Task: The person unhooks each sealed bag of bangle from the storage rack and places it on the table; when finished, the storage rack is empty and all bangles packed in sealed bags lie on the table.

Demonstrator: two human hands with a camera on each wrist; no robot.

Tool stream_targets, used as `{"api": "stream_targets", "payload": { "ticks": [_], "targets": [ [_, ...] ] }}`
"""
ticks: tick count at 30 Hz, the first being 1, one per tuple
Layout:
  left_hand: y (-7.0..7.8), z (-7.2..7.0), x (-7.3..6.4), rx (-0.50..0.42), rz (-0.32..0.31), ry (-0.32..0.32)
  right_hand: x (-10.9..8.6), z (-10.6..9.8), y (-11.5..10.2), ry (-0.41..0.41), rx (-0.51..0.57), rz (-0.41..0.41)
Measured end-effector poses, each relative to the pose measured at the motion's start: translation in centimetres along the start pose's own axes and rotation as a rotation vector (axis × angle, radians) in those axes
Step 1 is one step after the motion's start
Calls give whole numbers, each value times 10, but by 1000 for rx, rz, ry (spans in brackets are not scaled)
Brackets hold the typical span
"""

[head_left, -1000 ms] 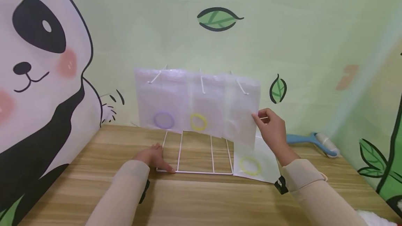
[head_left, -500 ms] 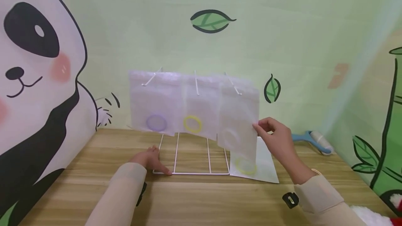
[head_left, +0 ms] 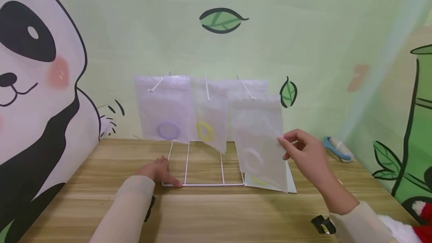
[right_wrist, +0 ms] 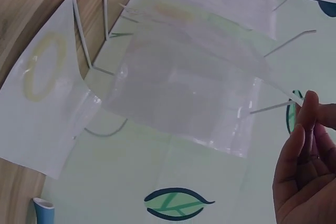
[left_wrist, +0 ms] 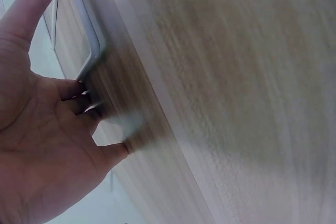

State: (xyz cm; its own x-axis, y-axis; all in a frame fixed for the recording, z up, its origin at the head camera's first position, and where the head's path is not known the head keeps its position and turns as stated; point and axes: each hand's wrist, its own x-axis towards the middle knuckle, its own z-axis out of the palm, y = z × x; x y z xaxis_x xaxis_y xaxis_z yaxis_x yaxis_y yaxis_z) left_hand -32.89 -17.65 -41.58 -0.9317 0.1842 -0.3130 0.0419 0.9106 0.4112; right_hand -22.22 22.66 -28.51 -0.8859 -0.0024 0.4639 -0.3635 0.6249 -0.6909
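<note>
My right hand [head_left: 305, 155] pinches the right edge of a translucent plastic bag [head_left: 256, 123] with a pale ring in it. This bag hangs tilted just in front of the right hook's tip; in the right wrist view it shows nearly edge-on. Behind it, another plain bag [right_wrist: 184, 82] hangs on that hook. A bag with a purple ring [head_left: 163, 104] hangs on the left hook, and one with a yellow ring [head_left: 212, 111] on the middle hook. My left hand [head_left: 156, 171] rests at the front left corner of the white wire rack [head_left: 209, 185], its thumb along the front wire.
A pale bag with a yellow ring [right_wrist: 44, 114] lies on the wooden table right of the rack, partly covered in the head view. A blue-handled lint roller [head_left: 341, 149] lies at the back right. Something red and white and fluffy [head_left: 401, 228] shows at lower right.
My right hand has drawn the pale-ringed bag forward and down, away from the right hook, which exposes a bag behind it. My left hand has stayed on the rack's corner.
</note>
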Motion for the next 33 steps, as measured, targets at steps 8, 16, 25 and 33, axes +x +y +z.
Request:
{"api": "stream_targets", "payload": {
  "ticks": [8, 16, 25, 33],
  "targets": [
    [20, -11, -27, 15, -8, -13, -9, -12, -9, 74, -55, -49],
    [15, -8, -21, 5, -15, -28, -25, -24, -21, 77, -45, -32],
    [24, -11, -29, -12, -14, -26, -60, -40, -16, -24, -17, 65],
    [-1, 1, 2, -21, 3, -21, -81, -63, 3, -197, -46, 121]
  ]
}}
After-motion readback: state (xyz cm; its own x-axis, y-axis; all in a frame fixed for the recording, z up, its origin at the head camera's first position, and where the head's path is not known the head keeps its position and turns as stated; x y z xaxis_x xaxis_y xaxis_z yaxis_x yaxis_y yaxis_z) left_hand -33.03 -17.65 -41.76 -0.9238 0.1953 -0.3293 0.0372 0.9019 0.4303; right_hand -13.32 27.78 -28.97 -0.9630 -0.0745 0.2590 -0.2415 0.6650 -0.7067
